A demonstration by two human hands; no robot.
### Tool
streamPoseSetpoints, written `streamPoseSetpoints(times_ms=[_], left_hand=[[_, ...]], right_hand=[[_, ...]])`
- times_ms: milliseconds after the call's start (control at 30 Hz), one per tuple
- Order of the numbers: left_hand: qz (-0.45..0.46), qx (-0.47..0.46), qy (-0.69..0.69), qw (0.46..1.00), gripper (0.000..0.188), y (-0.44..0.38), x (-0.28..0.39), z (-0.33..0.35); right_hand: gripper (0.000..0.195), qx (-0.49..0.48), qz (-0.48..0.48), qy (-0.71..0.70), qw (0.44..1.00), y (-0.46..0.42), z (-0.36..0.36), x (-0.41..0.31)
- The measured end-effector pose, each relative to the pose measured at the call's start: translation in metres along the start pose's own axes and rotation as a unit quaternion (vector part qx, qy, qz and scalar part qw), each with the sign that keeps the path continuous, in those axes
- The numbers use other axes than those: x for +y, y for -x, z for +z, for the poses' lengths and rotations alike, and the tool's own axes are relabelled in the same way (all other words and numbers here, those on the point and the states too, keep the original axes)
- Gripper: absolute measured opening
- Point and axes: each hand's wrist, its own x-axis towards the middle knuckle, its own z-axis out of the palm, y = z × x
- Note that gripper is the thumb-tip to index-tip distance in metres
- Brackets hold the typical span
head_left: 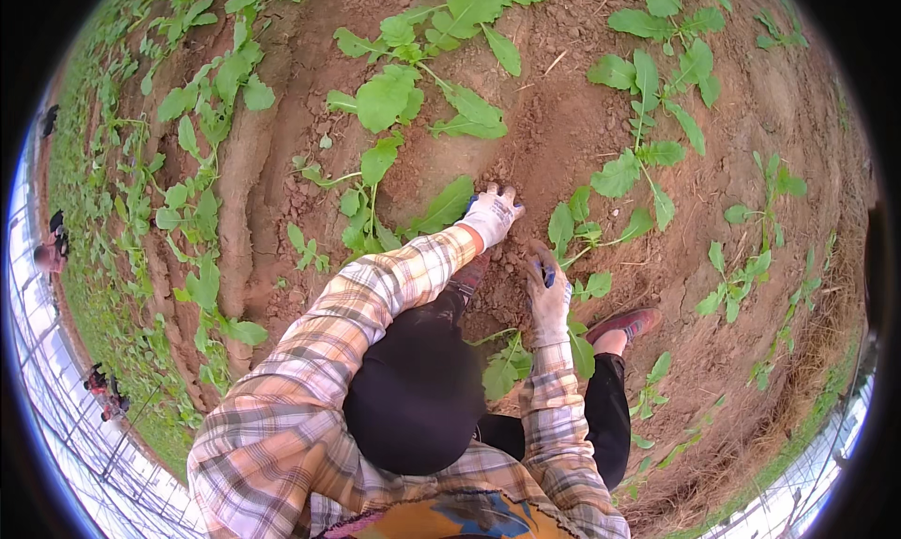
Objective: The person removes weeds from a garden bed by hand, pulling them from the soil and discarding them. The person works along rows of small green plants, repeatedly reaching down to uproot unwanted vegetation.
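Note:
My left hand (491,216), in a soil-stained white work glove, reaches down onto the loose brown soil (507,268) between two plant rows. Its fingertips touch the ground and its palm is hidden. Closer to me, my right hand (550,296) wears a similar glove with blue on the palm side. Its fingers are bent, with a gap beside the thumb, and I see nothing held there. A broad green leaf (447,206) lies just left of my left hand. Beside my right hand grows a small leafy plant (583,225).
Leafy plants (387,99) run ahead in rows, with another row (637,141) to the right. My shoe (626,328) rests on soil beside the right row. A round black object (415,391) blocks part of my lap. People (53,247) are far left; dry straw (795,419) edges the right.

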Motion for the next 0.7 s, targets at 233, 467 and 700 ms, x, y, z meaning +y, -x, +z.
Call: streamPoseSetpoints(times_ms=[233,467,700], left_hand=[[0.072,0.068,-0.083,0.992,0.029,-0.02,-0.005,0.02],[0.055,0.225,0.275,0.933,0.032,0.003,-0.031,0.026],[-0.018,0.169,0.735,0.657,0.034,0.148,-0.1,0.003]], right_hand=[[0.038,-0.027,-0.062,0.051,0.996,-0.024,0.01,-0.035],[0.06,-0.057,-0.216,0.157,0.962,-0.081,0.065,-0.098],[0.103,-0.092,-0.375,0.558,0.734,-0.111,0.193,-0.184]])
